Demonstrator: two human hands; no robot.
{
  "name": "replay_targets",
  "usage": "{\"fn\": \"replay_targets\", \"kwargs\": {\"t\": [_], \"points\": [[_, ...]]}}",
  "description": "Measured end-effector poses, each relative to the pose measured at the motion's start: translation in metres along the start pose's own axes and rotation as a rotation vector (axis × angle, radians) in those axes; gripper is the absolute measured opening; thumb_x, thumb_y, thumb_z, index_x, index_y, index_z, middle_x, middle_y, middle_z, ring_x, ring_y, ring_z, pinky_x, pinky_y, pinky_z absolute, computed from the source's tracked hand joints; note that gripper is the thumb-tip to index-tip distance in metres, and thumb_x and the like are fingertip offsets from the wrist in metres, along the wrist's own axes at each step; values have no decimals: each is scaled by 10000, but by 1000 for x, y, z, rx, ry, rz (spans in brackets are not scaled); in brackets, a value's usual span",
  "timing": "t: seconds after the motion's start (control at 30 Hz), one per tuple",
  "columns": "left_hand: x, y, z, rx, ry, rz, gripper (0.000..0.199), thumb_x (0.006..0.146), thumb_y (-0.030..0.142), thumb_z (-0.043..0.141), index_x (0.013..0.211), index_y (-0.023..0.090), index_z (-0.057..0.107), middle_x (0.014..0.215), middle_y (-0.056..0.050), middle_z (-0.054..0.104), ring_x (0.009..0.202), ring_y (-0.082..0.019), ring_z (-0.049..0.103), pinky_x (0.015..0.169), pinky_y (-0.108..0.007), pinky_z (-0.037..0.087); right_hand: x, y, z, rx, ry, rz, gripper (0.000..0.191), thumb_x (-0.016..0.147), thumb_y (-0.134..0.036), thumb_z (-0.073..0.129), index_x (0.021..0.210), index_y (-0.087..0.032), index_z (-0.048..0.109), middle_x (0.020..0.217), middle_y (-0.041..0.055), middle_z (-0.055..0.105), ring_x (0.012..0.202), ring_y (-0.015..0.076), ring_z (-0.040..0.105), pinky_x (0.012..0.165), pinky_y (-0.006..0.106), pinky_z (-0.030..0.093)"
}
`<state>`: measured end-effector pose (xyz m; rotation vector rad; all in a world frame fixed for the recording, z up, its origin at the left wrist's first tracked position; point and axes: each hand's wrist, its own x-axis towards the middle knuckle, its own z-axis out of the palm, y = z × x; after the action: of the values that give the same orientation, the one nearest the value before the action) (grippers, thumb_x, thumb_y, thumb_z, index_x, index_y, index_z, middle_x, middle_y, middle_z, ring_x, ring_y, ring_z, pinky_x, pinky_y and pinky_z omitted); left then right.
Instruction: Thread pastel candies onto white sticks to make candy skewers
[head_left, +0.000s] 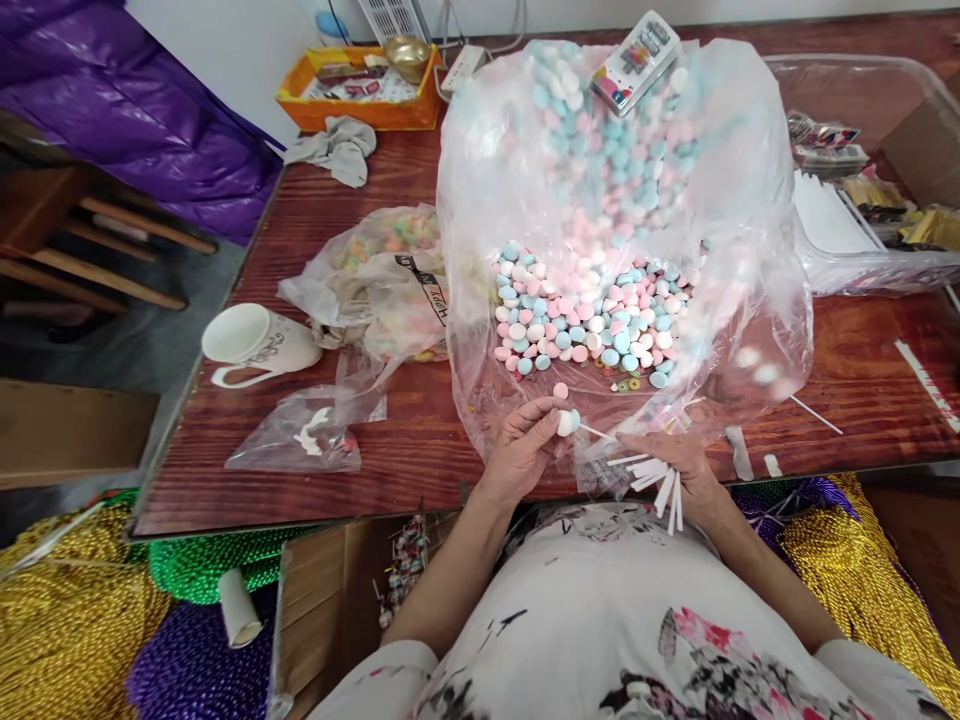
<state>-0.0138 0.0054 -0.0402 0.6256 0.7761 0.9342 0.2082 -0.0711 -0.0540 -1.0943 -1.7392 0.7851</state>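
Note:
A big clear plastic bag (757, 200) lies open on the wooden table (360, 460), full of round pink, blue and white candies (592, 320). My left hand (525, 445) pinches one pale candy (566, 422) at the table's near edge. A thin white stick (596, 433) runs from that candy toward my right hand (686, 470). My right hand grips a bundle of several white sticks (660, 485), fanned out below the fingers. One loose pink candy (560, 391) lies just above my left hand.
A white mug (251, 345) lies on its side at the left, beside crumpled bags of coloured candy (390, 270). An orange tray (360, 95) stands far back. A clear tub (862, 150) holds packets on the right. Gold, green and purple bead strands (82, 620) lie below the table.

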Motion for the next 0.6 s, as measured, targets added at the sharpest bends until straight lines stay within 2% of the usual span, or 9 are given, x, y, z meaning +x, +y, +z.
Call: {"fn": "replay_targets", "kwargs": {"t": [0.13, 0.23, 0.4, 0.6], "points": [[-3, -1, 5, 10, -4, -78, 279, 710, 374, 835, 821, 141, 729, 689, -30, 647, 518, -87, 549, 409, -168, 328, -5, 3, 3, 81, 19, 12, 352, 924, -306, 600, 1263, -241, 669, 775, 40, 739, 646, 179, 684, 605, 295, 536], [-5, -1, 10, 2, 9, -112, 313, 668, 389, 857, 787, 129, 729, 685, -32, 642, 494, -69, 508, 392, -160, 294, -8, 1, 5, -17, 7, 13, 357, 919, -285, 592, 1266, -238, 662, 776, 41, 733, 630, 173, 661, 589, 294, 524], [-6, -3, 12, 17, 103, 21, 302, 640, 377, 872, 797, 150, 751, 694, -22, 649, 521, -59, 488, 427, -166, 346, -10, -15, 4, -201, -28, 93, 453, 911, -160, 549, 1354, -245, 584, 921, 64, 751, 752, 187, 690, 694, 319, 549], [-4, -3, 13, 90, 67, 60, 259, 657, 372, 856, 764, 155, 760, 681, -9, 614, 553, -61, 489, 465, -171, 387, -13, -15, 10, -200, -35, 101, 464, 906, -140, 524, 1355, -246, 577, 994, 75, 755, 836, 212, 718, 757, 351, 577]]}}
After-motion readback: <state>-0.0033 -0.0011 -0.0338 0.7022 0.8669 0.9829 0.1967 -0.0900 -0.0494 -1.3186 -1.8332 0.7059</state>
